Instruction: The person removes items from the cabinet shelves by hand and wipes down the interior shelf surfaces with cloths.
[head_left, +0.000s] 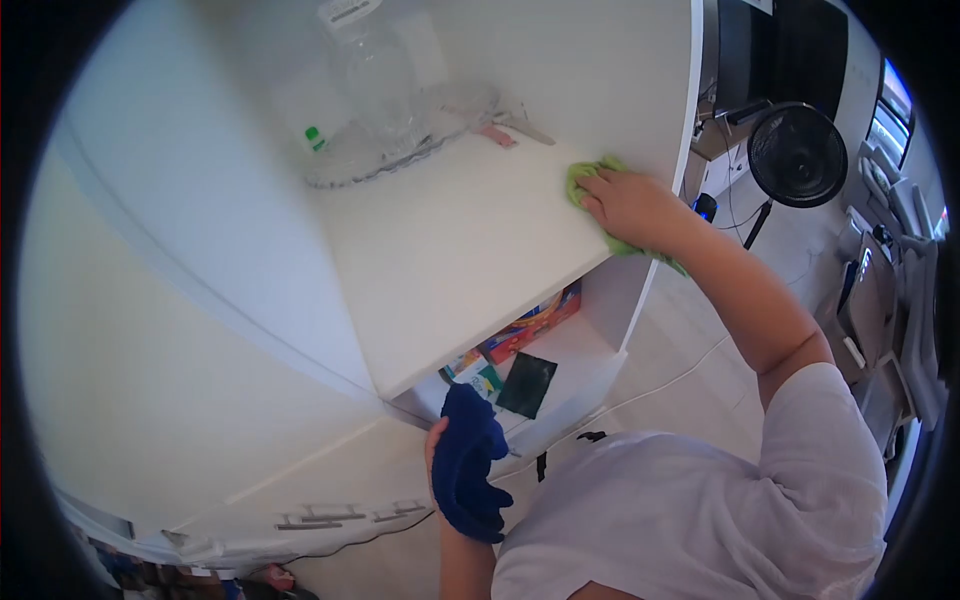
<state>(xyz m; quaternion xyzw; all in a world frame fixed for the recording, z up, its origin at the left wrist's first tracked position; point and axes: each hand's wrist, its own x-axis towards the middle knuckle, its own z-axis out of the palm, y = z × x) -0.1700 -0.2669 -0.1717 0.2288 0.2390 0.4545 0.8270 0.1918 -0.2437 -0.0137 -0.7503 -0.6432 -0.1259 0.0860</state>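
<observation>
My right hand (pixel 635 208) is closed on a light green cloth (pixel 582 182), pressing it against the white shelf (pixel 470 240) near its right side wall. Part of the green cloth hangs past the shelf's front edge. Lower down, in front of the cabinet, my left hand (pixel 436 445) holds a thick dark blue cloth (pixel 465 470), which drapes over the hand and hides most of its fingers. Toward the back of the shelf stands a large clear plastic bottle (pixel 378 85) on a clear tray (pixel 375 172). A small green cap (pixel 315 138) lies by the bottle.
In the compartment below are a red box (pixel 535 322), a dark green packet (pixel 527 385) and a white-and-green package (pixel 472 373). A black round fan (pixel 797 155) stands on the floor at right. A pale cable (pixel 670 382) crosses the floor.
</observation>
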